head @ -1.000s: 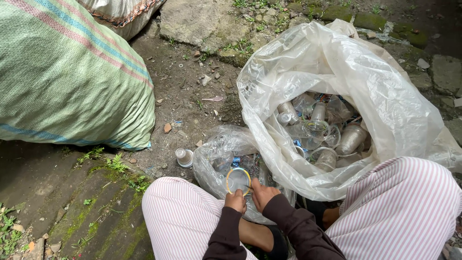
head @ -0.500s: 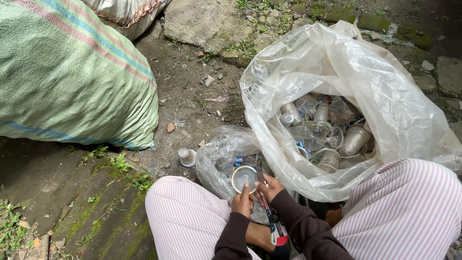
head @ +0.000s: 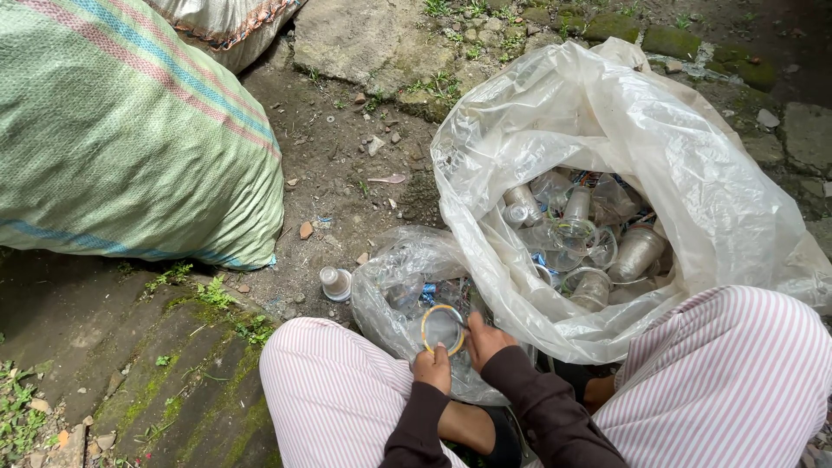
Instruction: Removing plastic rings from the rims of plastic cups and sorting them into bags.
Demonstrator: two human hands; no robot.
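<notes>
- A clear plastic cup (head: 443, 328), its round mouth edged yellow, sits between my two hands, just above my knees.
- My left hand (head: 432, 367) pinches the rim from below; my right hand (head: 485, 339) closes its grip on the rim's right side.
- Behind it, a small crinkled clear bag (head: 403, 282).
- Right, a large milky plastic sack (head: 607, 147) holding more clear cups.
- Left, a green woven sack (head: 121, 139) on damp ground.

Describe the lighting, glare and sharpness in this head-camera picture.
Head view: soft, even daylight with no hard shadows; the large clear plastic bag shows pale sheen, not blown out; left hand and right hand on the yellow-rimmed plastic cup look sharp, without motion blur; the dark sleeves lose detail.
</notes>
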